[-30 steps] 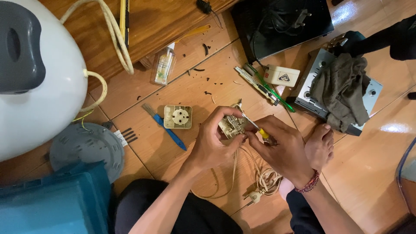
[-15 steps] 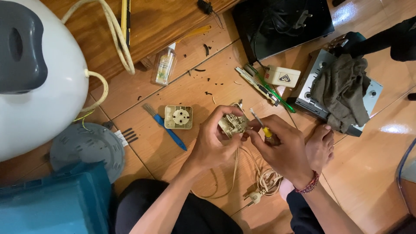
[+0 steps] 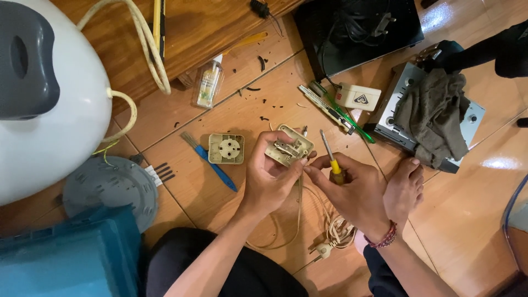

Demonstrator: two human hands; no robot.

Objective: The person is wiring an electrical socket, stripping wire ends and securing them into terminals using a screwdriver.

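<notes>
Roughly by size, a big white and grey appliance body (image 3: 44, 93) fills the upper left, with a blue plastic box (image 3: 66, 258) and a grey round disc (image 3: 107, 190) below it on the wooden floor (image 3: 467, 220). On the right sits a grey metal box (image 3: 470, 118) draped with a dark cloth (image 3: 432, 118), and a black flat device (image 3: 357, 33) lies above it. Near the centre, the left hand (image 3: 269, 179) curls its fingers around an opened beige socket base (image 3: 289, 146), held just above the floor between the person's knees, its metal contacts facing up. The right hand (image 3: 352, 190) is closed around a yellow-handled screwdriver (image 3: 331, 159), whose tip points up, apart from the socket, while thumb and forefinger pinch at the socket's edge. A cream cable (image 3: 300, 212) trails down from the base to a plug (image 3: 322, 252). Beside them lie the socket's beige cover (image 3: 226, 149), a blue-handled brush (image 3: 212, 162) and a small clear bottle (image 3: 209, 85). Since the base rests only in the fingers, a hard push could plausibly make the blade slip toward the left fingers, or tug the cable loose from its contacts
</notes>
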